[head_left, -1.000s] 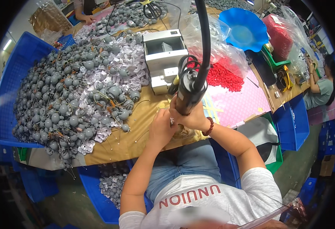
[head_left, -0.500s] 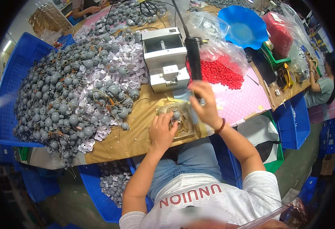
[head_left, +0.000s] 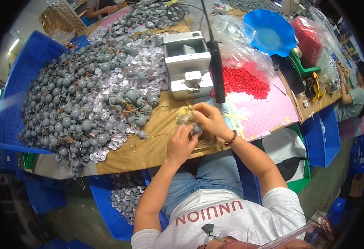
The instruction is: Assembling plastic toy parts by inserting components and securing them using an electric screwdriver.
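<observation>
My left hand (head_left: 180,146) is closed around a small grey ball-shaped part (head_left: 197,129), holding it over a shallow tray (head_left: 209,148) at the table's front edge. Just beyond it, my right hand (head_left: 213,121) has thumb and fingertips pinched together above the held part. What sits between those fingertips is too small to make out. A black stick-shaped tool (head_left: 217,76) hangs upright on its cord beyond my right hand, untouched.
A big heap of grey ball parts with white pieces (head_left: 78,103) spills from a blue crate (head_left: 24,79). A white machine (head_left: 188,68) stands ahead, beside red pieces (head_left: 246,83) under plastic. A blue dish (head_left: 271,35) is farther off. Another person (head_left: 352,93) sits at the right.
My right hand has come down and left from the hanging black tool to a pinch beside my left hand. The left hand still holds the grey part. The view has shifted slightly.
</observation>
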`<state>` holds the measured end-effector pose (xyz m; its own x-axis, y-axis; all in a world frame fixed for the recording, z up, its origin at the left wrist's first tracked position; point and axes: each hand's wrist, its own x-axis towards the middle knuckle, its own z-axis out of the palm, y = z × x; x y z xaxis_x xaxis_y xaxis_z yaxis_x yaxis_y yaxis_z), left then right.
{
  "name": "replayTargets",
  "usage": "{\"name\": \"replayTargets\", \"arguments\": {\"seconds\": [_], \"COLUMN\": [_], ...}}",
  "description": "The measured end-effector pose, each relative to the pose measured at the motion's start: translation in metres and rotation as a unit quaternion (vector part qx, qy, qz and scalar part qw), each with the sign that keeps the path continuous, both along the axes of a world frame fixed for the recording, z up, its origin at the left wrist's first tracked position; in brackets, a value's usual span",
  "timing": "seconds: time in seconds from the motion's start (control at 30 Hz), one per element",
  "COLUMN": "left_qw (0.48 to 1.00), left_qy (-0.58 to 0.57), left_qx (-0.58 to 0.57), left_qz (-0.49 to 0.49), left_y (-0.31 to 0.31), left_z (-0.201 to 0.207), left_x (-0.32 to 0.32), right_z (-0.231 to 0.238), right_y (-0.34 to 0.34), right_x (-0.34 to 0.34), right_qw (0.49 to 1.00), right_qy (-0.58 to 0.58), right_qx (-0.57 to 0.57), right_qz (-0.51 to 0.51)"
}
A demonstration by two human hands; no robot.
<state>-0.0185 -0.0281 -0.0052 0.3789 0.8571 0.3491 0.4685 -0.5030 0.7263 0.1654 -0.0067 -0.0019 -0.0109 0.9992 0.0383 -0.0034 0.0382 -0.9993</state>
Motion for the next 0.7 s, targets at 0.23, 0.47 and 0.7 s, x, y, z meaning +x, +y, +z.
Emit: {"name": "replayTargets", "arguments": {"seconds": [0.23, 0.47, 0.7], "left_qw": [0.846, 0.916, 0.916], "left_qy": [0.272, 0.356, 0.342], "left_qx": [-0.359, 0.141, 0.165], "left_qz": [-0.284, 0.119, 0.130], "left_y": [-0.017, 0.037, 0.067], "left_z": [0.072, 0.017, 0.003], "left_x": [-0.155, -0.169, -0.148], "right_z": [0.001, -0.015, -0.007], "right_y": [-0.025, -0.029, -0.022], "right_x": [0.089, 0.119, 0.163], "right_qw": [0.998, 0.994, 0.919], "right_qy": [-0.037, -0.086, -0.360], "right_qx": [-0.027, -0.040, 0.091], "right_qz": [0.035, -0.044, -0.131]}}
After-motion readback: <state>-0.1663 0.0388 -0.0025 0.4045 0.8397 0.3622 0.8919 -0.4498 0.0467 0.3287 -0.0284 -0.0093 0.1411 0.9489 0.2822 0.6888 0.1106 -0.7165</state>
